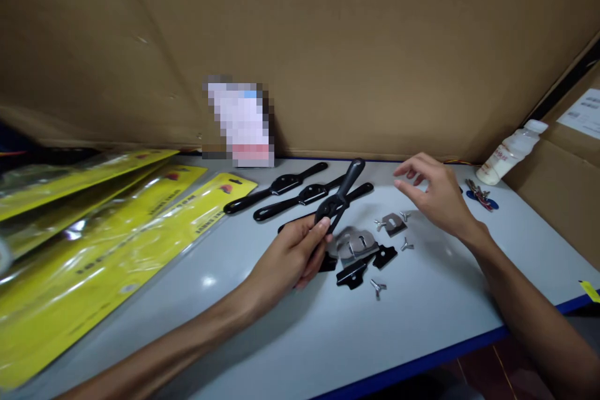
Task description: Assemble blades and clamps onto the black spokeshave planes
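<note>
Spokeshave parts on grey bench, head view.
Left hand (290,259) grips one black spokeshave body (338,200), raised over the table (422,319); right hand (434,194) hovers open, fingers spread, above the parts. Two more bodies (285,190) lie behind. Three wing screws (377,287), one steel blade (392,223), black cap plates (359,269). One bottle (509,151), yellow packets (117,231), cardboard wall (328,44).

both forearms were bare, no sleeves in sight; the left hand (285,259) and right hand (438,197) wore no gloves, rings or watch.
</note>
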`<state>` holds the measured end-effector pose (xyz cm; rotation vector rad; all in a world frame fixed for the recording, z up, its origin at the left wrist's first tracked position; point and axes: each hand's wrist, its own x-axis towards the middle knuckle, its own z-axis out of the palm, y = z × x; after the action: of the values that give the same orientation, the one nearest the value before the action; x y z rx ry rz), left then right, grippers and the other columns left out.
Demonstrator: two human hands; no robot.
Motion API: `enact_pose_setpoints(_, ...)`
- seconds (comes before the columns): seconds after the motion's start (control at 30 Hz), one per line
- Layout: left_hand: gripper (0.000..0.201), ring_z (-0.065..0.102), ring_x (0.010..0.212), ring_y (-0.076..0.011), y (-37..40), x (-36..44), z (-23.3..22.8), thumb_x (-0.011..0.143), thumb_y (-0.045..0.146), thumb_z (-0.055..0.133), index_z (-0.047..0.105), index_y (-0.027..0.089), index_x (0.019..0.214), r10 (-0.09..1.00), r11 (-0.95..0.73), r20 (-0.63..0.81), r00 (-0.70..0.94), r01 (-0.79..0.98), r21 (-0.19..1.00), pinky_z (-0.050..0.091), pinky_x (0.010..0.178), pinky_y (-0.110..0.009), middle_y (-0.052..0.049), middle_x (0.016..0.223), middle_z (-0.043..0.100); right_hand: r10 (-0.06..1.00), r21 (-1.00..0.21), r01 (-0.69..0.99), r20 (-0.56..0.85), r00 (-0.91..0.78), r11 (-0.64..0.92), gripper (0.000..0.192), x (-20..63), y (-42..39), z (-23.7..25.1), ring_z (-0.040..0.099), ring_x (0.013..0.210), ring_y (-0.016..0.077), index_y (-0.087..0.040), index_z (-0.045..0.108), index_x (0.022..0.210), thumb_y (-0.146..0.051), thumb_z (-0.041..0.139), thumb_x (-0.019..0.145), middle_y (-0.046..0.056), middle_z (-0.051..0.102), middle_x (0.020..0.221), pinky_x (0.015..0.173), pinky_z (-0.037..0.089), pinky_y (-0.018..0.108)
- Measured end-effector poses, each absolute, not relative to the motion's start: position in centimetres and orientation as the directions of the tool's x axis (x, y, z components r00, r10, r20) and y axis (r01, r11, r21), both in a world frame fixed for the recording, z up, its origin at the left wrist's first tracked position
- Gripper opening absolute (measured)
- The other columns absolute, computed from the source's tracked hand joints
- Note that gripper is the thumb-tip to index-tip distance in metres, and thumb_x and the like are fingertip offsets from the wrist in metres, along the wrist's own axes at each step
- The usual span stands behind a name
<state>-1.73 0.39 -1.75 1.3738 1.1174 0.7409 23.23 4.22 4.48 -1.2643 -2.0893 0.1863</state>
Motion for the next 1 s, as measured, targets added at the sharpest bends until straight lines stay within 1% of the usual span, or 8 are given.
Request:
enact_pose_setpoints(0.07,0.041,0.023,0.029,-0.0064,0.3,-1.7,-1.8,0.091,0.061,0.043,0.043,0.024,0.074,0.909,0.184,-0.222,0.353,0.137,0.973,0.019,0.035,-0.020,0.012,0.036,0.034,0.880,-0.363,0.802,0.201,-0.430,0.475,0.008,24.3,4.8,4.4,0.061,0.088,0.0199,-0.020,0.069,0.092,-0.017,0.068,0.085,0.004,0.067,0.092,0.077,0.045,0.032)
enact_pose_setpoints(0.13,0.041,0.023,0.028,-0.0058,0.2,-1.7,-1.8,0.089,0.062,0.046,0.044,0.024,0.074,0.902,0.204,-0.239,0.359,0.135,0.970,0.018,0.033,-0.020,0.013,0.036,0.034,0.849,-0.314,0.814,-0.040,-0.526,0.489,0.018,24.8,5.1,4.1,0.060,0.093,0.0210,-0.021,0.069,0.100,-0.017,0.072,0.082,0.004,0.067,0.097,0.081,0.043,0.033)
enact_pose_setpoints(0.23,0.043,0.024,0.028,-0.0054,0.1,-1.7,-1.6,0.087,0.063,0.048,0.045,0.023,0.074,0.896,0.183,-0.232,0.380,0.161,0.970,0.019,0.033,-0.019,0.012,0.035,0.036,0.797,-0.316,0.798,-0.169,-0.580,0.514,0.031,24.8,5.3,3.4,0.058,0.096,0.0208,-0.021,0.066,0.108,-0.017,0.076,0.078,0.005,0.065,0.105,0.083,0.042,0.032)
enact_pose_setpoints(0.4,0.047,0.025,0.028,-0.0049,0.0,-1.6,-1.5,0.088,0.067,0.043,0.047,0.022,0.073,0.886,0.163,-0.226,0.404,0.183,0.969,0.020,0.033,-0.019,0.012,0.034,0.037,0.817,-0.377,0.821,-0.225,-0.531,0.430,0.032,24.8,5.9,2.5,0.055,0.086,0.0187,-0.020,0.064,0.102,-0.020,0.079,0.073,0.003,0.062,0.096,0.072,0.040,0.028)
enact_pose_setpoints(0.6,0.052,0.027,0.028,-0.0045,0.0,-1.5,-1.6,0.089,0.069,0.039,0.048,0.021,0.072,0.891,0.159,-0.211,0.402,0.160,0.974,0.021,0.033,-0.018,0.012,0.034,0.037,0.855,-0.382,0.839,-0.190,-0.482,0.388,0.017,25.3,6.9,2.0,0.052,0.076,0.0160,-0.019,0.061,0.074,-0.023,0.077,0.073,0.001,0.056,0.081,0.068,0.037,0.029)
enact_pose_setpoints(0.73,0.050,0.026,0.028,-0.0043,0.3,-1.6,-1.8,0.089,0.068,0.041,0.048,0.021,0.072,0.886,0.189,-0.220,0.408,0.116,0.975,0.020,0.033,-0.017,0.012,0.034,0.037,0.917,-0.585,0.757,-0.054,-0.396,0.292,0.024,25.1,6.8,2.1,0.054,0.066,0.0140,-0.020,0.050,0.070,-0.031,0.068,0.080,0.001,0.061,0.072,0.060,0.036,0.028)
enact_pose_setpoints(0.83,0.049,0.026,0.028,-0.0041,0.5,-1.8,-2.0,0.090,0.066,0.043,0.048,0.021,0.073,0.887,0.214,-0.221,0.405,0.063,0.975,0.021,0.033,-0.017,0.013,0.035,0.036,0.940,-0.797,0.589,-0.087,-0.331,0.133,0.029,24.3,6.1,2.4,0.059,0.060,0.0142,-0.022,0.042,0.075,-0.039,0.065,0.082,0.003,0.068,0.073,0.052,0.036,0.026)
enact_pose_setpoints(1.0,0.049,0.026,0.029,-0.0039,0.6,-1.8,-2.0,0.090,0.066,0.047,0.049,0.020,0.074,0.895,0.215,-0.207,0.395,0.023,0.976,0.021,0.033,-0.016,0.012,0.037,0.037,0.930,-0.879,0.469,-0.095,-0.356,0.090,0.030,22.0,4.6,2.8,0.050,0.052,0.0103,-0.021,0.052,0.078,-0.042,0.073,0.078,-0.003,0.060,0.062,0.050,0.034,0.024)
